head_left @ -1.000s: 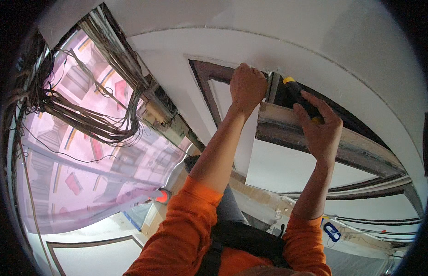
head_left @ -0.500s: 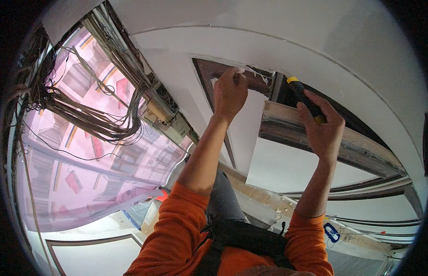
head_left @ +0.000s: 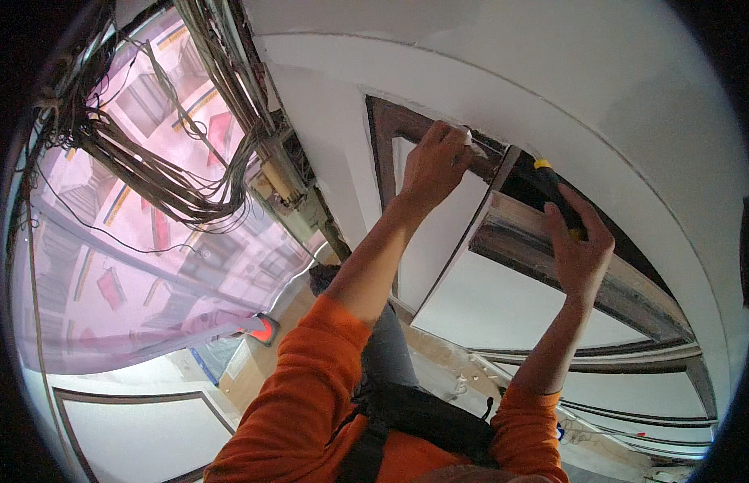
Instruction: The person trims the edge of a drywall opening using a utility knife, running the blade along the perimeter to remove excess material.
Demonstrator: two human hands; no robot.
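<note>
My left hand [head_left: 435,171] is closed in a pinch on a small white scrap [head_left: 468,138], beside the dark brown frame edge [head_left: 408,122] of a white panel [head_left: 435,229]. Most of the scrap is hidden by the fingers. In my right hand [head_left: 583,245] is a black-and-yellow-handled tool [head_left: 549,177], tilted with its yellow collar up toward the dark gap under the white overhead surface. Its tip is not clear, so I cannot tell its exact kind. That hand is in front of a dusty wooden rail [head_left: 511,211].
Bundled loose cables [head_left: 161,189] hang at the left in front of a pink printed sheet [head_left: 141,274]. A white ceiling-like surface [head_left: 503,48] curves close above both hands. On the floor beyond my left arm stands a red-orange object [head_left: 266,328]. A dark-framed white panel [head_left: 137,435] is at lower left.
The view has shifted, and the panel and hands appear farther right. My left hand has moved along the dark frame edge toward the upright post, still pinching. The right hand keeps its tool.
</note>
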